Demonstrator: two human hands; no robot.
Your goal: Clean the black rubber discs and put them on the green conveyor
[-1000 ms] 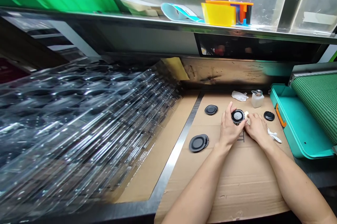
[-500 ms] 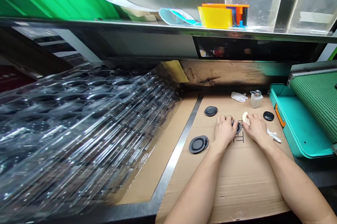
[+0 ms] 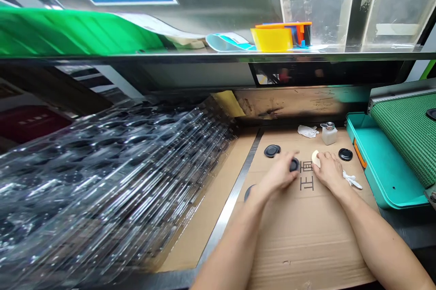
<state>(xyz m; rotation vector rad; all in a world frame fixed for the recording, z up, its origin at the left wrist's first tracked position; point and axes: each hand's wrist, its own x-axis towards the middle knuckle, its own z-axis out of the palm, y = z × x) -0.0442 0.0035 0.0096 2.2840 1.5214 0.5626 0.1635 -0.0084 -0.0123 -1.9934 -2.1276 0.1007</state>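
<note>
My left hand (image 3: pixel 281 171), a little blurred, closes on a dark round disc (image 3: pixel 294 165) that shows at its fingertips above the cardboard. A cream round pad (image 3: pixel 315 158) is pinched in the fingers of my right hand (image 3: pixel 328 168), low over the sheet. Beyond my left hand lies another dark disc (image 3: pixel 272 151). My left forearm mostly covers a further dark disc (image 3: pixel 249 192). To the right of my right hand sits a glossy black ring-like disc (image 3: pixel 345 154), with a crumpled white cloth or glove (image 3: pixel 352 180) nearer me.
Cardboard (image 3: pixel 306 235) covers the bench. A tall stack of clear plastic trays (image 3: pixel 136 181) fills the left. At the back are a white pump bottle (image 3: pixel 329 134) and a crumpled tissue (image 3: pixel 308 131). On the right, a teal bin (image 3: pixel 388 167) adjoins a green conveyor belt (image 3: pixel 408 122); a shelf (image 3: pixel 218 57) crosses above.
My left hand has moved left, away from my right hand, carrying the dark disc. My right hand stays nearly in place with the pad. The view has tilted up slightly.
</note>
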